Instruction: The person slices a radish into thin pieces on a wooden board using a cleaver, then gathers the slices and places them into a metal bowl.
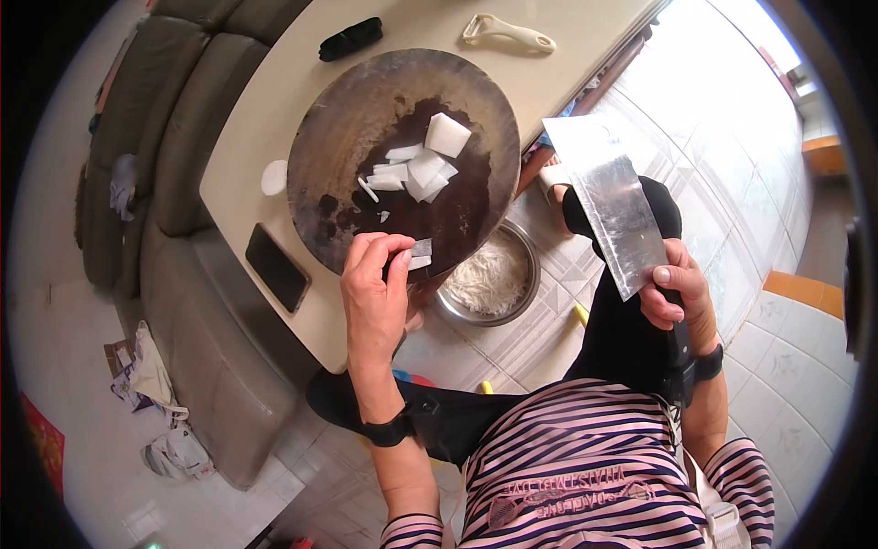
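My right hand [676, 285] grips the dark handle of a cleaver [615, 206], its broad blade raised off to the right of the board, pointing up and away. My left hand [375, 279] pinches thin white radish slices [420, 262] between thumb and fingertips at the near edge of the round wooden chopping board [334, 151]. Further in on the board, a thick white radish chunk [448, 135] sits beside a loose heap of flat radish slices [426, 170]. A few small slivers lie closer to my left hand. The board's middle is dark and wet-looking.
A metal bowl [533, 291] with white shreds stands on the floor below the board. On the table are a phone [277, 266], a round white slice [274, 177], a peeler [508, 34] and a black bundle [350, 39]. A sofa [197, 311] borders the left.
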